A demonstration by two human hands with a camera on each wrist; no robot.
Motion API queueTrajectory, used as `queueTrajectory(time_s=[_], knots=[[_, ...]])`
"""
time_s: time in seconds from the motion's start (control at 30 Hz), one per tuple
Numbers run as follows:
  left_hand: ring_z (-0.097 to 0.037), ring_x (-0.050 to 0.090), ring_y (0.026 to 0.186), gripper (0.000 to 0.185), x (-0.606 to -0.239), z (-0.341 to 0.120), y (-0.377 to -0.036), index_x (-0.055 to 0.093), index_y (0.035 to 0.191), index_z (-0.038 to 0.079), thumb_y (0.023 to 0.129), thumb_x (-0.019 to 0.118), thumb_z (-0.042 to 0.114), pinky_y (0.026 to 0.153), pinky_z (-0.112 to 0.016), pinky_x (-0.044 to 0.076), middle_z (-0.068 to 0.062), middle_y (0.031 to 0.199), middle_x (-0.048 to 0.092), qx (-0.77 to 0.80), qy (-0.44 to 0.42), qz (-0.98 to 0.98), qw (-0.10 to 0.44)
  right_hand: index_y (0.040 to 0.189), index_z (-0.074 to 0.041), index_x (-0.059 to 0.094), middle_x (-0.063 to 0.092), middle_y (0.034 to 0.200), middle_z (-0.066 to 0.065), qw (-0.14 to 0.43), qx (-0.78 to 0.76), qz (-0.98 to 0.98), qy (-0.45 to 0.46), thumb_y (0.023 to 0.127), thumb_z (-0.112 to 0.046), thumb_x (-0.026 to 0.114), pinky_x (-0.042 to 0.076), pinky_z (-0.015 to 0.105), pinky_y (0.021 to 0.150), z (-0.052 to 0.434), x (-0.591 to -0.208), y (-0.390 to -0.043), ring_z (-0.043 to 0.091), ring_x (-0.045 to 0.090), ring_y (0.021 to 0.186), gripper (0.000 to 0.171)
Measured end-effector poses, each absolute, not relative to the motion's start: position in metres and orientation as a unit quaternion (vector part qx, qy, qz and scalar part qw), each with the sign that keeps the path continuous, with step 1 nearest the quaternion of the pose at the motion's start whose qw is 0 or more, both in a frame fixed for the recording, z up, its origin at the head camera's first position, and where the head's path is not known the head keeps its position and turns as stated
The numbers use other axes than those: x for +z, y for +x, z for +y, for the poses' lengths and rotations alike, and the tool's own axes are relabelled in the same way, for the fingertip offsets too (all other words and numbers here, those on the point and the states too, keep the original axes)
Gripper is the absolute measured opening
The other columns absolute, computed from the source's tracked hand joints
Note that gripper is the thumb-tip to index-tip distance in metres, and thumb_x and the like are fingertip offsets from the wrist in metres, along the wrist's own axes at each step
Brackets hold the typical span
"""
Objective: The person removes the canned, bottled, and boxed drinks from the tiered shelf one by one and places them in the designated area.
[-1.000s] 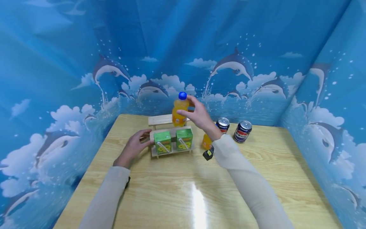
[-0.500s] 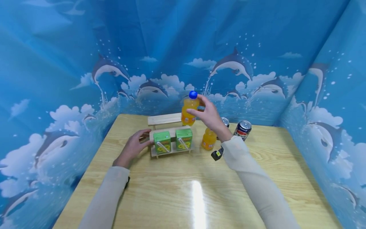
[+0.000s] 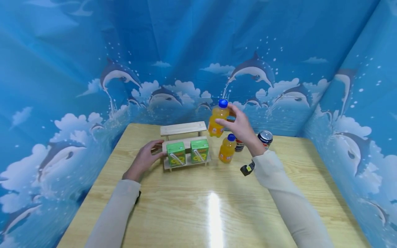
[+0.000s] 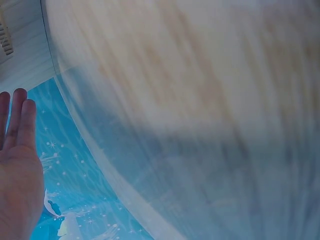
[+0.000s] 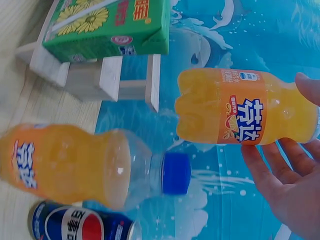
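My right hand holds a small orange soda bottle with a blue cap, raised and slightly tilted, to the right of a stepped wooden rack. In the right wrist view, the thumb and fingers grip this bottle near its neck. My left hand is at the rack's left end, thumb and fingertips right at its edge; in the left wrist view several of its fingers are straight. Two green juice cartons, one left and one right, stand on the rack's lowest step.
A second orange soda bottle stands on the wooden table, right of the rack. Behind it is a dark blue cola can, with another can farther right, partly behind my right wrist. A blue dolphin-print curtain encloses the table's back and sides.
My right hand has carried the raised bottle rightward, from over the rack's upper step to beyond its right end, uncovering the standing bottle. My left hand and the cartons stay in place.
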State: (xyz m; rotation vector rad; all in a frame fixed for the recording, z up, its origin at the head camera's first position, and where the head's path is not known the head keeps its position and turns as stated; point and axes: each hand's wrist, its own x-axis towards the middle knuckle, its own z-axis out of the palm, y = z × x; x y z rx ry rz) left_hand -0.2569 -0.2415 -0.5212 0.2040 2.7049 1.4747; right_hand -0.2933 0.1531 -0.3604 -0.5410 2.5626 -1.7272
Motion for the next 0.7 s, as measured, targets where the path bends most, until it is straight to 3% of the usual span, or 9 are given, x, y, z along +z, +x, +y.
queueTrajectory(time_s=[0.23, 0.53, 0.7], knots=[[-0.039, 0.055, 0.148, 0.065, -0.522, -0.242, -0.258, 0.051, 0.162, 0.013, 0.105, 0.077, 0.029, 0.125, -0.057, 0.049, -0.015, 0.162, 0.054, 0.478, 0.069, 0.875, 0.026, 0.164, -0.016, 0.046, 0.060, 0.153, 0.013, -0.004, -0.543, 0.825, -0.156, 0.105, -0.034, 0.077, 0.055, 0.058, 0.117, 0.172, -0.361, -0.291, 0.034, 0.057, 0.140, 0.069], [-0.040, 0.055, 0.148, 0.065, -0.524, -0.242, -0.258, 0.050, 0.162, 0.012, 0.105, 0.077, 0.027, 0.124, -0.056, 0.049, -0.016, 0.162, 0.054, 0.476, 0.071, 0.877, 0.021, 0.164, -0.010, 0.044, 0.057, 0.154, 0.015, -0.031, -0.543, 0.828, -0.139, 0.106, -0.033, 0.075, 0.048, 0.055, 0.126, 0.191, -0.351, -0.287, 0.032, 0.054, 0.144, 0.070], [-0.041, 0.055, 0.147, 0.065, -0.523, -0.242, -0.258, 0.050, 0.163, 0.009, 0.105, 0.076, 0.024, 0.124, -0.057, 0.049, -0.019, 0.162, 0.054, 0.478, 0.076, 0.875, 0.016, 0.163, -0.013, 0.046, 0.057, 0.154, 0.013, -0.033, -0.543, 0.828, -0.135, 0.106, -0.037, 0.075, 0.051, 0.055, 0.121, 0.204, -0.350, -0.285, 0.031, 0.055, 0.142, 0.068]])
